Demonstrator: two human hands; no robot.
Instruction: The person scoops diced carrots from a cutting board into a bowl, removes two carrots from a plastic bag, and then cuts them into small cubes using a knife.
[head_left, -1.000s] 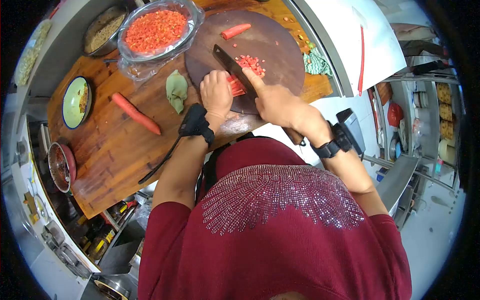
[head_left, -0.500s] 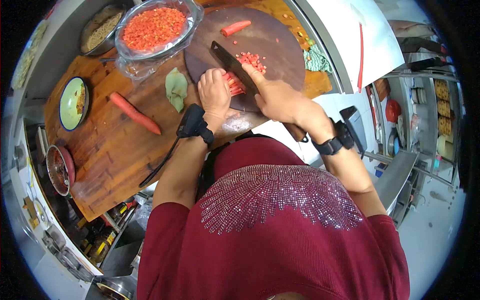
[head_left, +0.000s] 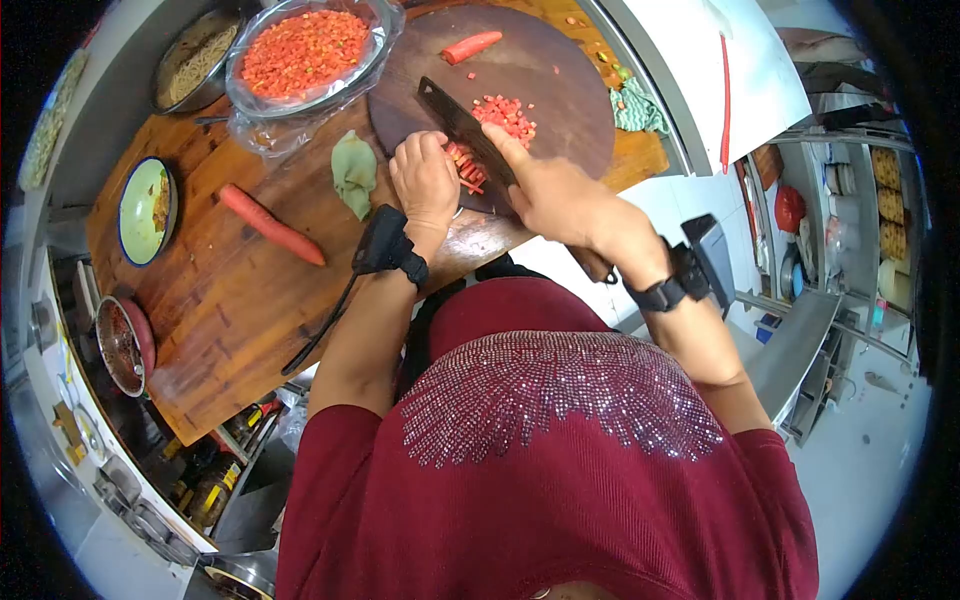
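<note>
My right hand point(head_left: 570, 205) grips a dark-bladed cleaver point(head_left: 462, 125), which stands on edge over the round cutting board point(head_left: 395, 95). On the blade's left side, my left hand point(head_left: 424, 180) has its fingers curled onto a bundle of carrot sticks point(head_left: 466, 168), with the fingertips close to the blade. Past the blade lies a small heap of diced carrot point(head_left: 506, 118). Farther back on the board is a peeled carrot piece point(head_left: 471, 47). The sticks are partly hidden by the hand and cleaver.
A plastic-lined bowl of diced carrot point(head_left: 305, 60) stands back left beside a pot point(head_left: 200, 65). On the wooden table point(head_left: 250, 310) lie a whole carrot point(head_left: 272, 226) and a limp pale green piece point(head_left: 354, 172). Two bowls, one green point(head_left: 140, 225), sit left; a checked cloth point(head_left: 636, 108) lies right.
The carrot sticks beside my left hand look shorter, and the diced heap past the cleaver has grown. Both hands keep nearly the same place, the left slightly farther left.
</note>
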